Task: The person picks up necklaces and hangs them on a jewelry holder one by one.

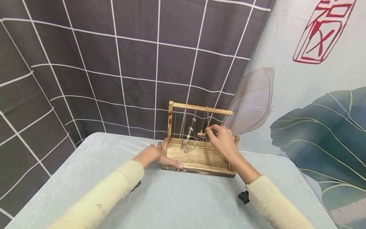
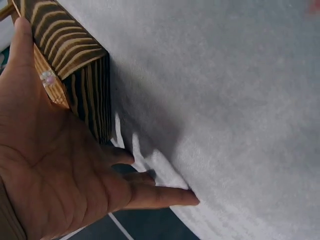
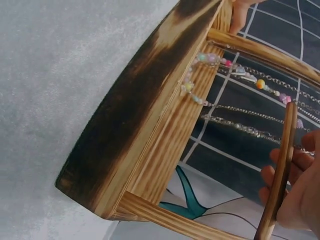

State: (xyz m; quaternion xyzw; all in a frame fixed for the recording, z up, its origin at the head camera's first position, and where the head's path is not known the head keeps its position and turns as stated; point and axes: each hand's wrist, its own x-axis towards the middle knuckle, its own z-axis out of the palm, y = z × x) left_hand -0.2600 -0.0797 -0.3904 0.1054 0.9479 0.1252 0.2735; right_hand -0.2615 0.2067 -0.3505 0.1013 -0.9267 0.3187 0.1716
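We had chains already hung mid-frame; our right hand pinched another chain, left hand flat, steadying the stand.

wooden stand on table, necklaces under its top bar

The right hand hides the wooden stand's right post and where the chains end. In the right wrist view that hand is cut off by the edge.

Fingers grip a wooden rod beside the beaded chains (hanging).
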